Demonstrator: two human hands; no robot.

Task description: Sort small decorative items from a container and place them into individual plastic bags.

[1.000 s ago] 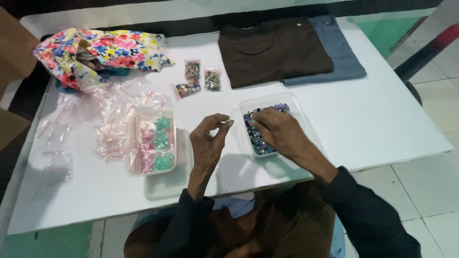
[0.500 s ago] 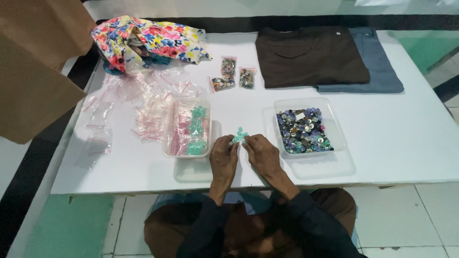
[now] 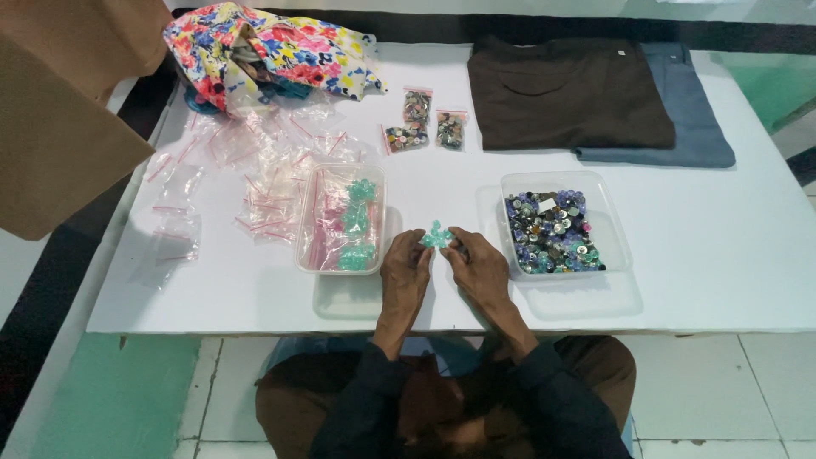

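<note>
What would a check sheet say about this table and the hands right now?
Surface: white table, mostly bare at right.
Job's things: teal buttons pinched between both hands; button tray; bag tray with teal packs.
Clutter: empty zip bags, floral cloth, three filled bags, brown shirt on grey cloth.
Grippers: left hand, right hand, fingertips meeting.
Cables: nothing seen.
Surroundings: tiled floor, brown board.
</note>
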